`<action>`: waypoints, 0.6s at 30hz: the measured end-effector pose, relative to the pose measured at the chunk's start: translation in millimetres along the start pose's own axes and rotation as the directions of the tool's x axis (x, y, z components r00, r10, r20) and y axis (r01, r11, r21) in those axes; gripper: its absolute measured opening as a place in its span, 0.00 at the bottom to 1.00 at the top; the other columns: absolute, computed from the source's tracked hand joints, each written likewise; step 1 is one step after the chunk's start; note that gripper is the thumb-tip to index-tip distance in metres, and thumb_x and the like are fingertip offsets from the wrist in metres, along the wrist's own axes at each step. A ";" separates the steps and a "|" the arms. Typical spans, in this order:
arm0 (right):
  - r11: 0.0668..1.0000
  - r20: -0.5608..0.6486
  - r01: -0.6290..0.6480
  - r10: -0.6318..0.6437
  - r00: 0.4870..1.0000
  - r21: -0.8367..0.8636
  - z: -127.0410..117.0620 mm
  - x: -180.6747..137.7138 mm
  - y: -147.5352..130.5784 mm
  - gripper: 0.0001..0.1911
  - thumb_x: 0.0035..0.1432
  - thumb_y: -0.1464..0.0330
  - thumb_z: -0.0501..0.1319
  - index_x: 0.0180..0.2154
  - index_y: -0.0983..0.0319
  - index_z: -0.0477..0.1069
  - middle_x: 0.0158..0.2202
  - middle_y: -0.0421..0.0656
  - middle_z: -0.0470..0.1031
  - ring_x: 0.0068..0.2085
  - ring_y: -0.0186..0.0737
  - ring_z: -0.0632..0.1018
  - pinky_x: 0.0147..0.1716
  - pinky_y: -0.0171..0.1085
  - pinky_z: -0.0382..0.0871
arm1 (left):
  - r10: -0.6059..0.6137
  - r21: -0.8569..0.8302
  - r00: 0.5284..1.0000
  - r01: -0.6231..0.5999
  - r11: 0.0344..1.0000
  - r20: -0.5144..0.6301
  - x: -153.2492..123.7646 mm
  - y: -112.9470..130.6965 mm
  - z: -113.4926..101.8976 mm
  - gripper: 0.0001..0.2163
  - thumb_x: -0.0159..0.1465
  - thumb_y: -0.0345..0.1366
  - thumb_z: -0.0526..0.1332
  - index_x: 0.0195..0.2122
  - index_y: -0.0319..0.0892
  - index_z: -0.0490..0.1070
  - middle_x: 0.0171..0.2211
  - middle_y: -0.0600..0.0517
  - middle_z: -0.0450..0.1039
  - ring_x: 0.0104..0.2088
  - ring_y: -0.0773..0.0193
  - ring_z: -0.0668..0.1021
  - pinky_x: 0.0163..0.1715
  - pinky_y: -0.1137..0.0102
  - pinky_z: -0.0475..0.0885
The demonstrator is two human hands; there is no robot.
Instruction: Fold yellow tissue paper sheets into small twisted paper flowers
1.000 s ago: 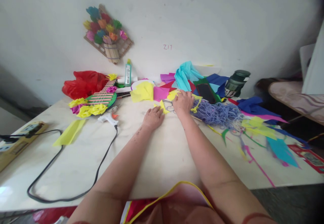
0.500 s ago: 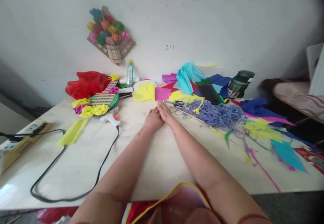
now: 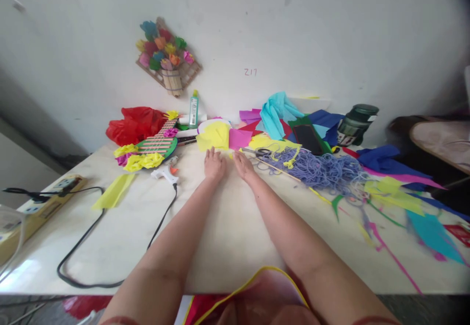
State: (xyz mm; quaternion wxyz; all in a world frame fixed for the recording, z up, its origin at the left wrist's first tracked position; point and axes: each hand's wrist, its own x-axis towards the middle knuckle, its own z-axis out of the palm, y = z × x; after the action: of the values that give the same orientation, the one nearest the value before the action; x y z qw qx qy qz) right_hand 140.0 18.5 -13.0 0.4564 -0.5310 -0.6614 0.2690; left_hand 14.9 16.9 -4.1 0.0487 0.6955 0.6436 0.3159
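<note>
My left hand (image 3: 215,165) lies palm down on the white tabletop (image 3: 231,227), fingers stretched out and holding nothing. A small gap to its right, my right hand (image 3: 243,165) rests with its fingers extended, also holding nothing I can see. Just beyond both hands are a folded yellow sheet of crepe paper (image 3: 217,136) and a pink paper piece (image 3: 239,139). Scissors (image 3: 261,152) lie close to the right fingertips, beside a tangled heap of purple yarn (image 3: 317,167). A white glue gun (image 3: 164,172) is to the left of my left hand.
A green craft with pink sticks and yellow paper ruffles (image 3: 156,145) sits back left. A power strip (image 3: 55,195) and black cord (image 3: 79,239) occupy the left. A phone (image 3: 307,139), a dark green jar (image 3: 357,125) and coloured paper scraps (image 3: 433,232) spread over the right.
My hands were together, the right overlapping the left; now they are apart, with the left shifted leftward and its fingers spread. The whole view has shifted slightly.
</note>
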 end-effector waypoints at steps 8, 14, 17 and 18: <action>0.997 0.047 0.011 -0.007 0.999 -0.079 0.8 -1.0 -2.6 0.23 0.60 0.59 0.43 0.44 0.63 0.70 0.52 0.47 0.66 0.58 0.39 0.60 0.58 0.40 0.47 | -0.153 0.156 0.969 0.123 0.980 0.196 25.4 -9.4 -3.6 0.23 0.61 0.42 0.43 0.52 0.38 0.62 0.63 0.45 0.41 0.61 0.51 0.48 0.57 0.56 0.46; 0.992 0.054 -0.005 0.012 0.998 -0.125 -0.3 -2.4 -5.8 0.24 0.61 0.60 0.41 0.45 0.64 0.70 0.52 0.48 0.66 0.58 0.38 0.60 0.57 0.39 0.48 | -0.164 0.255 0.963 0.107 0.961 0.212 36.6 -16.6 0.8 0.24 0.62 0.41 0.40 0.56 0.38 0.57 0.61 0.46 0.47 0.61 0.54 0.51 0.57 0.58 0.48; 0.991 0.050 -0.008 0.015 0.999 -0.134 -0.5 -2.9 -6.2 0.24 0.61 0.59 0.41 0.45 0.63 0.69 0.52 0.47 0.66 0.58 0.38 0.61 0.57 0.40 0.49 | -0.175 0.262 0.967 0.124 0.957 0.185 36.8 -19.4 2.1 0.24 0.62 0.41 0.41 0.57 0.36 0.55 0.61 0.45 0.49 0.60 0.56 0.52 0.57 0.59 0.48; 0.991 0.048 -0.011 0.017 0.999 -0.135 -0.4 -3.0 -6.1 0.24 0.61 0.59 0.41 0.45 0.63 0.69 0.53 0.47 0.66 0.58 0.38 0.61 0.57 0.40 0.49 | -0.179 0.252 0.969 0.134 0.958 0.167 36.0 -20.0 2.2 0.25 0.62 0.41 0.41 0.57 0.36 0.55 0.61 0.45 0.50 0.60 0.56 0.53 0.57 0.59 0.48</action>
State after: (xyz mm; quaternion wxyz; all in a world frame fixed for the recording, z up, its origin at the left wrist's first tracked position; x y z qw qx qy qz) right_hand 137.6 13.9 -8.7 0.4014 -0.5585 -0.6852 0.2398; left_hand -2.3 54.3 -1.8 0.0503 0.6697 0.7226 0.1642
